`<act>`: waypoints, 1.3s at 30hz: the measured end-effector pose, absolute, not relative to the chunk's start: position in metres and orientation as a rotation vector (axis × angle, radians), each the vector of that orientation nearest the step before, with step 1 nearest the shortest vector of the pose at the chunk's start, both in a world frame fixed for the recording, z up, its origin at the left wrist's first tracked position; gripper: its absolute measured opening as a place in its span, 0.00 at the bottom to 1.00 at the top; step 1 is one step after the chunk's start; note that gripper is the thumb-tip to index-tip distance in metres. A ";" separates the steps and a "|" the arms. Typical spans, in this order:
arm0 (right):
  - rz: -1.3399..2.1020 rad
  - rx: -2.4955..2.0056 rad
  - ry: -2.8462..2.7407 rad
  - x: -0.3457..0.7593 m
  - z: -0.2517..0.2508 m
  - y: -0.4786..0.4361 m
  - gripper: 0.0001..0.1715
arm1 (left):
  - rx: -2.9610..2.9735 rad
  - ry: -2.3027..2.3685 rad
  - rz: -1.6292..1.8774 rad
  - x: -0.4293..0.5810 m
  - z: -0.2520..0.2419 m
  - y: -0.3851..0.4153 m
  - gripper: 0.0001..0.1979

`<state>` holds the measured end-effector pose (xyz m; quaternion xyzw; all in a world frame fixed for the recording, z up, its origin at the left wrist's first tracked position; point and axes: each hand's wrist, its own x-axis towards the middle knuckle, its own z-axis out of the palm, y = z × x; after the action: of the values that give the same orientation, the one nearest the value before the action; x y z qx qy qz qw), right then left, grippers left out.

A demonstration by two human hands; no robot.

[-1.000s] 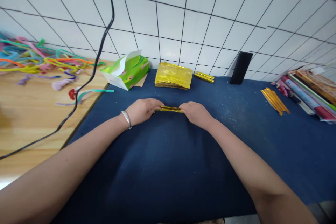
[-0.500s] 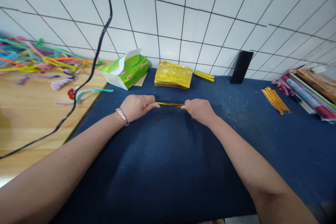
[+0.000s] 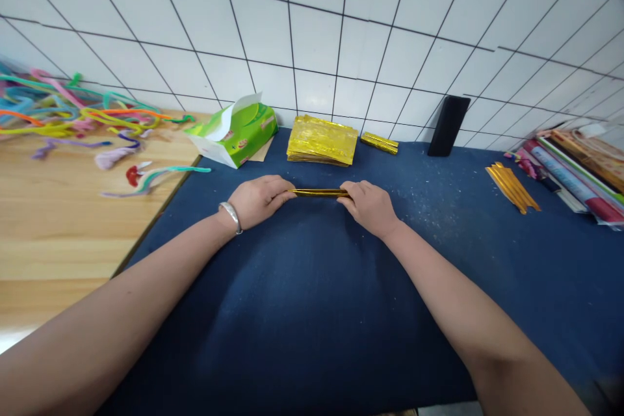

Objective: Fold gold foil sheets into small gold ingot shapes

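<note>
A narrow folded strip of gold foil paper (image 3: 319, 193) stretches level between my two hands, just above or on the dark blue tabletop. My left hand (image 3: 258, 201), with a silver bangle at the wrist, pinches its left end between thumb and fingers. At the other end, my right hand (image 3: 369, 205) is closed on the strip, thumb below and fingers on top. Behind the strip lies a stack of gold foil sheets (image 3: 322, 141). A short folded gold piece (image 3: 379, 142) rests to the right of that stack.
Left of the stack stands a green tissue pack (image 3: 238, 133). Colourful pipe cleaners (image 3: 73, 110) cover part of the wooden table (image 3: 58, 208). A black upright block (image 3: 448, 126) leans by the tiled wall. Flat gold strips (image 3: 513, 187) and piled books (image 3: 580, 172) lie at right.
The right hand's fingers have loosened slightly and shifted along the strip, which now looks flatter and smoother. The black cable that hung at the left has swung out of the view.
</note>
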<state>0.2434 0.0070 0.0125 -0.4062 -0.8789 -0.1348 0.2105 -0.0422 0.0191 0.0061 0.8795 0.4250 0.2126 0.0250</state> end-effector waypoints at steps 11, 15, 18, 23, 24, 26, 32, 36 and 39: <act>-0.433 -1.116 -2.474 0.245 0.010 0.007 0.13 | 2.774 1.423 0.677 -0.039 0.007 0.012 0.15; -0.435 -1.061 -2.512 0.247 0.013 0.007 0.12 | 2.908 1.323 0.643 -0.042 0.005 0.013 0.14; -0.423 -1.022 -2.542 0.249 0.015 0.006 0.11 | 2.968 1.237 0.646 -0.044 0.007 0.013 0.13; -0.429 -0.961 -2.554 0.251 0.021 0.006 0.11 | 3.039 1.041 0.598 -0.045 0.015 0.011 0.12; -0.426 -0.938 -2.556 0.251 0.022 0.006 0.11 | 3.049 1.013 0.579 -0.045 0.016 0.011 0.12; -0.427 -0.903 -2.567 0.252 0.024 0.006 0.11 | 3.059 0.980 0.557 -0.045 0.018 0.011 0.12; -0.442 -0.851 -2.635 0.252 0.022 0.008 0.13 | 3.030 0.947 0.486 -0.045 0.017 0.012 0.13; -0.337 -0.865 -2.646 0.252 0.021 0.007 0.14 | 2.960 1.011 0.479 -0.044 0.016 0.011 0.13; -0.238 -0.858 -2.646 0.252 0.021 0.006 0.14 | 2.926 1.011 0.484 -0.044 0.017 0.011 0.13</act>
<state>0.2522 0.0065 0.0214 -0.3025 -0.9334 -0.0838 0.1739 -0.0439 0.0109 0.0168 0.9338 0.3228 0.1545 0.0042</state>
